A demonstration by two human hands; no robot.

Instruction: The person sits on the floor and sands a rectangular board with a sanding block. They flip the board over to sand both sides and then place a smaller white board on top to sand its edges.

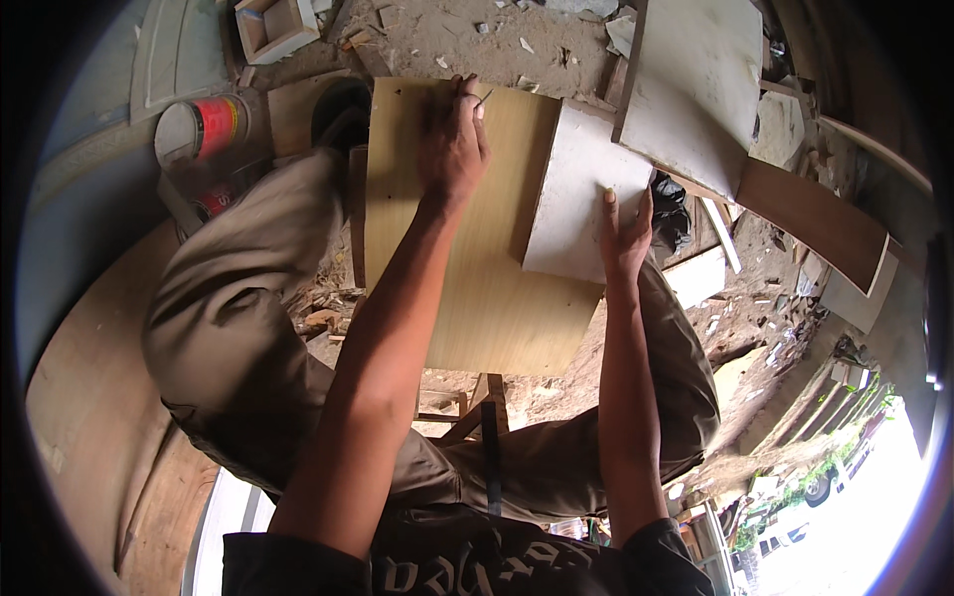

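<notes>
A light yellow wooden board [497,323] lies flat in front of me, between my knees. On its right part rests a smaller white board [571,189], which overhangs the yellow board's right edge. My right hand [626,233] grips the white board at its near right corner, thumb on top; the other fingers are partly hidden. Near the yellow board's far edge is my left hand [457,144], its fingers closed around a thin dark pointed piece [486,97]. Only the tip of that piece shows, so I cannot tell its kind.
Left of my knee stand cans [204,129] with red labels. An open wooden box [273,28] lies at the far left. A large whitish panel [691,89] and a curved brown strip [810,214] are at right, near a black plastic bag [673,214]. Wood scraps litter the dirt floor.
</notes>
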